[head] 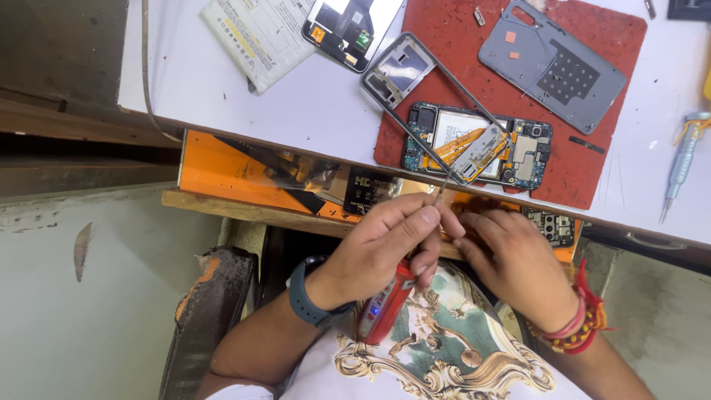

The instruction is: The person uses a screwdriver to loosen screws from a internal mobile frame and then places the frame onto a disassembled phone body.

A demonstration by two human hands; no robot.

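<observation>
Your left hand (385,241) grips a red, glossy plastic tool (385,304) with a thin metal tip. The mat (585,159) under the opened phone (478,144) looks like matt red rubber, scuffed and speckled. The phone's insides show bare circuit board, shiny metal shields and orange flex ribbon. The grey back cover (552,63) is matt plastic; the thin frame (400,70) looks like dull metal. Your table (311,107) is smooth and white. The screwdriver (681,163) has a pale, glossy handle. Your right hand (518,263) wears rough red thread at the wrist.
</observation>
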